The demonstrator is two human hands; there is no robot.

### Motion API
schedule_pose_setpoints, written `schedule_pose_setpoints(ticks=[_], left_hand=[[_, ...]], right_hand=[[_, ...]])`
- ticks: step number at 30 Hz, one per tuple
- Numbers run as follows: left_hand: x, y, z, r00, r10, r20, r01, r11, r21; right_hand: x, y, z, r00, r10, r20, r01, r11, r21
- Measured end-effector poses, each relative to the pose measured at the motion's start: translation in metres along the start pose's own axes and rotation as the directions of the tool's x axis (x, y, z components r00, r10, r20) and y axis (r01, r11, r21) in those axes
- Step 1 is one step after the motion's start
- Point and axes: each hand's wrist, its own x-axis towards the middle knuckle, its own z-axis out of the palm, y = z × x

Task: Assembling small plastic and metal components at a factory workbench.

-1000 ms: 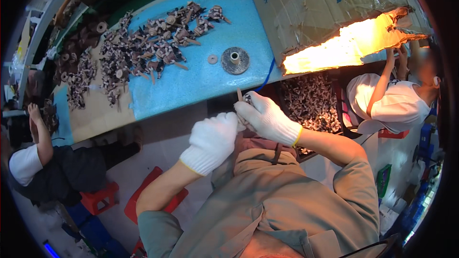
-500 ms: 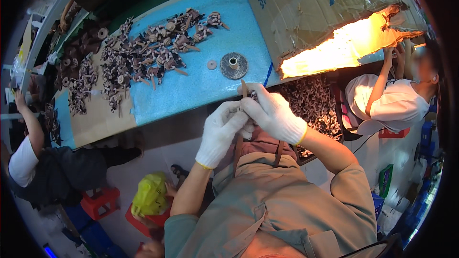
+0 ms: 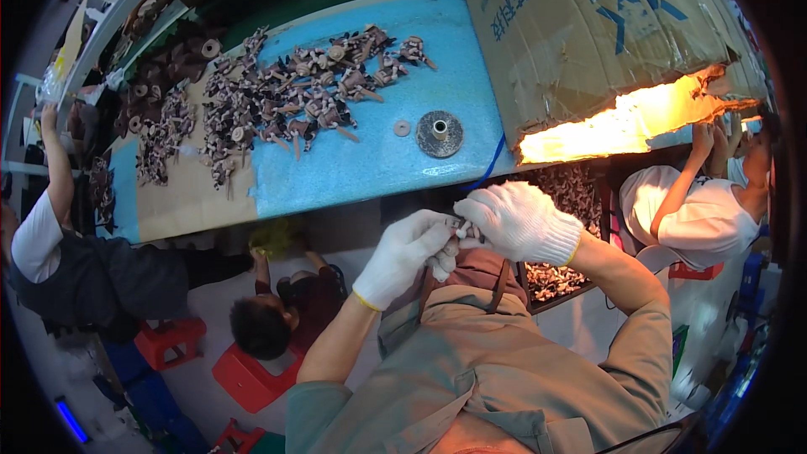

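Observation:
Both my hands wear white knitted gloves and meet in front of my waist, just off the table's near edge. My left hand [image 3: 403, 259] has its fingers closed around a small pale and dark piece [image 3: 456, 224], most of it hidden by the gloves. From the right, my right hand [image 3: 525, 223] pinches the same piece with bent fingers. Beyond them on the blue table [image 3: 370, 168] stands a round grey disc with a raised metal hub [image 3: 439, 146], beside a small flat ring [image 3: 395, 129]. Many small brown and pinkish figurines [image 3: 311, 105] lie heaped further left.
A large cardboard box [image 3: 572, 50] with a torn, brightly glowing opening stands on the table's right. Below it, a dark tray [image 3: 561, 299] holds small parts. One person [image 3: 689, 210] sits right, another [image 3: 50, 227] left. A child [image 3: 277, 315] is near a red stool [image 3: 256, 378].
My hands have shifted slightly right and down in the view. The brown pointed strip that stuck up from them no longer shows. The child's yellow-green item has moved away from the stool toward the table.

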Motion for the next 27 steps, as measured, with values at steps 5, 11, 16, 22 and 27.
schedule_pose_setpoints(ticks=[5,11,16,22,27], left_hand=[[-0.001,0.004,-0.009,0.996,0.065,-0.066,-0.050,0.976,0.211],[0.004,0.021,-0.025,0.998,0.045,0.039,-0.049,0.992,0.117],[0.000,0.000,-0.021,0.748,0.637,0.186,-0.536,0.415,0.735],[0.012,0.002,-0.041,0.631,0.586,0.509,-0.573,-0.091,0.815],[-0.011,-0.003,-0.032,0.959,0.282,-0.030,-0.276,0.951,0.137]], right_hand=[[-0.004,-0.011,0.009,0.922,0.339,0.187,-0.387,0.822,0.418],[0.024,-0.014,-0.013,0.908,0.297,0.296,-0.368,0.904,0.219],[0.020,-0.020,-0.003,0.759,0.404,0.510,-0.639,0.312,0.703],[0.007,-0.004,0.034,0.683,0.156,0.714,-0.601,-0.435,0.670],[0.041,-0.032,0.003,0.709,0.329,0.624,-0.692,0.153,0.706]])
